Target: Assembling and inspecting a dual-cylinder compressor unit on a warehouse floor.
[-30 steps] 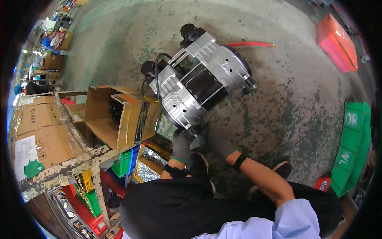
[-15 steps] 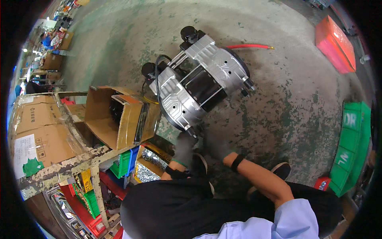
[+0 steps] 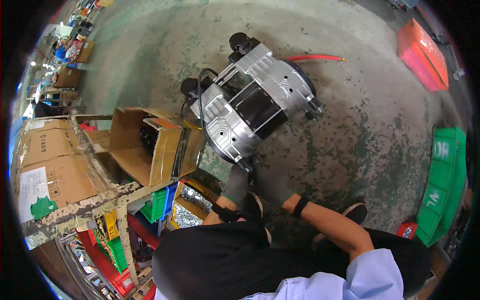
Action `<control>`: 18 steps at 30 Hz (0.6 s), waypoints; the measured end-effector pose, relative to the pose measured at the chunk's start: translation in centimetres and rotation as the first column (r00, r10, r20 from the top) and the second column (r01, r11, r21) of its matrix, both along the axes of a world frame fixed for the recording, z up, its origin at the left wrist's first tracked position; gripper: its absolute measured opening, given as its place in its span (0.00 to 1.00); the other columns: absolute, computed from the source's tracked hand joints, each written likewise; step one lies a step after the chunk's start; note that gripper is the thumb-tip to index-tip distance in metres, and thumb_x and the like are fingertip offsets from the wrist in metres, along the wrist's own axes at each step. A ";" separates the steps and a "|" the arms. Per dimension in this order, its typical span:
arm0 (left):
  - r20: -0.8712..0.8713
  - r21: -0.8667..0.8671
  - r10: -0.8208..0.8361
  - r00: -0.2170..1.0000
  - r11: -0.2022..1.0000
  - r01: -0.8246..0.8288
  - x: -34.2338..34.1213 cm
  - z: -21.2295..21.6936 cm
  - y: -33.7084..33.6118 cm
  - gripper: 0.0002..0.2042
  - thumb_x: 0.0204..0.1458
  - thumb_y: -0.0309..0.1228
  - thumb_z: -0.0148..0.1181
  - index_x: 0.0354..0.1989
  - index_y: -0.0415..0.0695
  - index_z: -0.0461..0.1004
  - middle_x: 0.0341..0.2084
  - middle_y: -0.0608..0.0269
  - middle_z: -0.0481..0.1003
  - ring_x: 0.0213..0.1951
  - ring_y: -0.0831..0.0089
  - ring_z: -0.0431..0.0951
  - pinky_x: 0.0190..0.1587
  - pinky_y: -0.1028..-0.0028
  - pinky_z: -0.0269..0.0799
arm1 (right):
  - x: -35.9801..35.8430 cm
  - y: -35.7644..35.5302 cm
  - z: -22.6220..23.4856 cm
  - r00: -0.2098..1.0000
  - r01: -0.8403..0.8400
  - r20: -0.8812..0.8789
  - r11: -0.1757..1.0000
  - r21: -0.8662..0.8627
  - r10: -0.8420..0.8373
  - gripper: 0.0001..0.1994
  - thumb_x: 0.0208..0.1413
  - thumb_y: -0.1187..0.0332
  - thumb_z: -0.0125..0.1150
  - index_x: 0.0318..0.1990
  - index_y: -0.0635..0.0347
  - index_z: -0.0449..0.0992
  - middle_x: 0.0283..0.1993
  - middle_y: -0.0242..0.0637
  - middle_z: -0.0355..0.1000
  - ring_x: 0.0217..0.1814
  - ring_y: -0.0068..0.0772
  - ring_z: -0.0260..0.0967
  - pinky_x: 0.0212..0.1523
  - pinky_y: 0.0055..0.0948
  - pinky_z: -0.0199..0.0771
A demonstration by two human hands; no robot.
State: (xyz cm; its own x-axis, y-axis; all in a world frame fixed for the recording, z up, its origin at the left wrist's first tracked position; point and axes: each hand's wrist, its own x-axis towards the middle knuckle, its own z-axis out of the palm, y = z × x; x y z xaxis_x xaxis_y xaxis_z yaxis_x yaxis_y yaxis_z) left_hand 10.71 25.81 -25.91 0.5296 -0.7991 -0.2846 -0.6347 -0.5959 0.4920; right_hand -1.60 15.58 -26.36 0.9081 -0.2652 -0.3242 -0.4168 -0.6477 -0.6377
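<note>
A silver and black twin-cylinder air compressor pump [image 3: 252, 107] lies on the concrete floor in front of me. I crouch at its near end. My left hand [image 3: 234, 184], in a grey glove, reaches up to a small dark fitting [image 3: 246, 166] at the pump's lower end. My right hand [image 3: 272, 187], also in a grey glove with a black wristband, rests just right of it, close to the floor. The gloves blend with the concrete, so the fingers' grip is unclear.
An open cardboard box [image 3: 150, 145] stands left of the pump, beside a shelf with cartons [image 3: 47, 155] and small green bins [image 3: 160, 202]. A red hose [image 3: 315, 58] lies behind the pump. A red crate [image 3: 422, 52] and green crates [image 3: 445, 180] sit at the right.
My two hands were together at the pump's near fitting; now they are slightly apart, the right one lower toward the floor. The pump has barely moved.
</note>
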 end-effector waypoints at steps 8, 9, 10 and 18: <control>-0.034 -0.086 -0.063 0.997 0.994 0.060 0.5 -2.0 1.5 0.16 0.52 0.32 0.57 0.50 0.45 0.73 0.41 0.50 0.76 0.41 0.57 0.77 0.43 0.63 0.74 | 1.1 -1.0 0.6 0.999 0.049 -0.012 0.997 0.064 -0.048 0.15 0.53 0.65 0.59 0.44 0.65 0.71 0.38 0.56 0.74 0.38 0.57 0.74 0.35 0.49 0.74; -0.082 -0.030 0.029 0.996 0.999 -0.032 -0.1 -1.7 0.8 0.16 0.53 0.34 0.58 0.50 0.46 0.73 0.40 0.53 0.77 0.40 0.57 0.78 0.40 0.64 0.75 | 0.7 -1.1 0.8 0.999 0.042 -0.014 0.997 0.063 -0.042 0.14 0.53 0.65 0.58 0.44 0.65 0.71 0.37 0.55 0.74 0.38 0.56 0.74 0.35 0.49 0.74; 0.104 0.101 -0.083 0.991 0.992 0.073 -0.2 -0.7 0.4 0.16 0.53 0.35 0.58 0.50 0.46 0.73 0.39 0.53 0.77 0.39 0.56 0.78 0.39 0.64 0.75 | 0.5 -1.1 1.0 0.999 0.036 -0.013 0.997 0.064 -0.035 0.14 0.53 0.66 0.58 0.43 0.64 0.71 0.36 0.54 0.74 0.37 0.56 0.74 0.34 0.49 0.73; 0.001 0.008 -0.112 0.994 0.994 0.112 0.7 -1.5 1.1 0.12 0.51 0.26 0.57 0.44 0.38 0.75 0.39 0.55 0.77 0.38 0.63 0.78 0.40 0.65 0.75 | 0.6 0.3 -0.9 0.992 0.123 -0.021 0.992 0.014 -0.123 0.18 0.51 0.60 0.59 0.47 0.61 0.69 0.33 0.48 0.74 0.33 0.50 0.73 0.33 0.47 0.70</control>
State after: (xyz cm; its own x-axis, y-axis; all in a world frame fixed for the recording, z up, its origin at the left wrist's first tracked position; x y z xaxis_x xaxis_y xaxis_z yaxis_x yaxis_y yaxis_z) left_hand 11.42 26.93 -27.37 0.4375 -0.8510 -0.2905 -0.6979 -0.5251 0.4870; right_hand -0.97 15.90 -27.26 0.8621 -0.3695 -0.3467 -0.5055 -0.5813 -0.6376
